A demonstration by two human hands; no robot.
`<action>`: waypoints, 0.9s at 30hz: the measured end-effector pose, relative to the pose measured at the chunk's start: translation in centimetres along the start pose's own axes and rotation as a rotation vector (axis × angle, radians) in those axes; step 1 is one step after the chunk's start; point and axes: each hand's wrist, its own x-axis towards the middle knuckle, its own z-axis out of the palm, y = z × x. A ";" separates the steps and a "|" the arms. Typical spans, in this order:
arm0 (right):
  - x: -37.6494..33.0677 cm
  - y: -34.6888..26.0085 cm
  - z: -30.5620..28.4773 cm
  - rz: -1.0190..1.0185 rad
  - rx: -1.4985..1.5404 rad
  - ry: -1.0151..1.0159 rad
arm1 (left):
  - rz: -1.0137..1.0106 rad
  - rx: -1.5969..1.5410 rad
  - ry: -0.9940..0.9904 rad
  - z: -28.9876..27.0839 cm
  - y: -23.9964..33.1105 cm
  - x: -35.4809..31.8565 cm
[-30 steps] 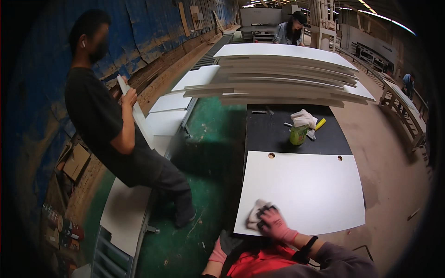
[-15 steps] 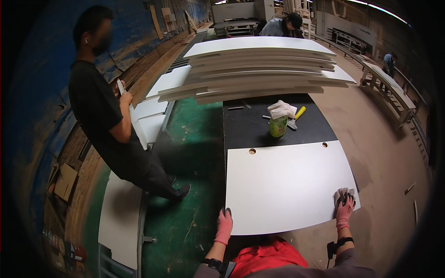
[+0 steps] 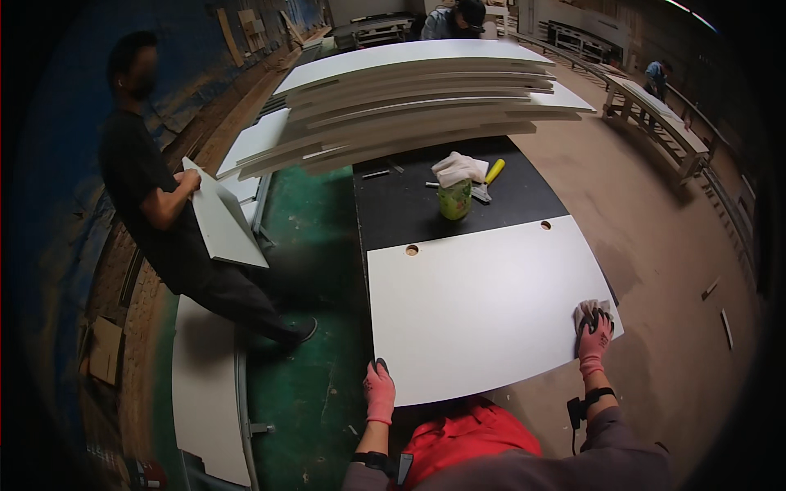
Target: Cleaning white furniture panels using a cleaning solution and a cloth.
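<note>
Fingers (image 3: 600,321) of the right hand (image 3: 594,342) are spread flat, pressing a grey rag (image 3: 586,312) onto the white board (image 3: 483,307) at its right edge near the front corner; they're laid over the cloth, not closed round it. Left hand (image 3: 379,391) w/ fingers straight and open rests at the board's front-left corner, fingertips touching the edge, holding nothing. Both hands wear pink gloves; a black band sits on the right wrist.

Board lies flat on the black desk (image 3: 409,209), covering its near half. Two round holes (image 3: 412,250) sit along the far edge, one left, one right.

Beyond the board, on the bare desk top: a green container (image 3: 454,199) upright, a white cloth (image 3: 460,168) bunched on top of it. Just right of it, a scraper w/ yellow handle (image 3: 494,172). All well apart from both hands.

Behind that, a stack of white boards (image 3: 426,98) fanned out unevenly.

To the left, a person in black (image 3: 155,204) stands on the green floor (image 3: 307,245), holding a small white panel (image 3: 219,221) tilted against the body. More white panels (image 3: 205,385) lie low on the left. Two other people at far end of the room, too small for detail.
</note>
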 end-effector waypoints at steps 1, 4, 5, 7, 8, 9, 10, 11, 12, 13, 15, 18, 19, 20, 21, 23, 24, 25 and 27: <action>-0.1 0.1 0.0 0.009 -0.009 0.002 | 0.003 0.000 -0.013 0.0 0.1 -0.2; -0.2 0.2 0.0 0.006 -0.011 0.004 | 0.023 -0.006 0.005 -0.1 0.3 -0.1; -0.2 0.3 0.0 0.009 -0.017 0.000 | 0.021 -0.011 0.007 0.0 0.2 -0.1; -0.2 0.7 0.2 0.010 -0.025 -0.003 | 0.018 -0.018 0.008 0.0 0.2 -0.3; -0.3 0.8 0.2 0.010 -0.028 -0.003 | 0.008 -0.011 -0.006 -0.1 0.4 -0.4; -0.3 0.9 0.2 0.010 -0.030 -0.003 | -0.002 -0.004 -0.019 -0.2 0.5 -0.4; -0.2 1.0 0.1 0.009 -0.033 -0.003 | -0.003 -0.005 -0.020 -0.2 0.3 -0.4; -0.2 0.4 0.0 0.006 -0.047 -0.027 | -0.005 -0.007 -0.022 -0.2 0.1 -0.3; -0.1 -0.3 -0.1 0.003 -0.060 -0.052 | -0.008 -0.009 -0.024 -0.1 -0.1 -0.3; 0.1 -1.0 0.0 0.097 -0.075 -0.087 | -0.013 -0.008 -0.022 0.0 -0.3 -0.4; 1.6 -1.8 2.2 0.119 -0.097 -0.050 | -0.013 -0.013 0.027 0.8 0.1 -0.5; 3.6 -7.3 4.2 0.014 -0.069 -0.092 | -0.002 -0.042 0.031 0.4 -0.3 -0.2; 4.3 -9.4 4.9 -0.051 -0.061 -0.090 | -0.012 -0.043 0.024 0.4 -0.1 -0.3; 4.8 -11.5 5.9 -0.124 -0.050 -0.092 | -0.017 -0.039 0.022 0.2 0.1 -0.3; 4.9 -14.2 6.4 -0.198 -0.039 -0.107 | -0.029 -0.035 0.030 0.0 0.1 -0.3; 4.5 -18.9 7.2 -0.336 -0.006 -0.130 | -0.056 -0.029 0.022 0.0 -0.1 -0.1; 4.4 -20.7 7.6 -0.399 0.015 -0.137 | -0.062 -0.025 0.002 0.1 0.0 -0.1; 4.2 -22.3 8.0 -0.449 0.033 -0.144 | -0.085 -0.026 0.014 0.2 0.2 0.0; 3.9 -24.6 8.2 -0.550 0.078 -0.145 | -0.051 0.009 0.013 0.1 0.8 -0.3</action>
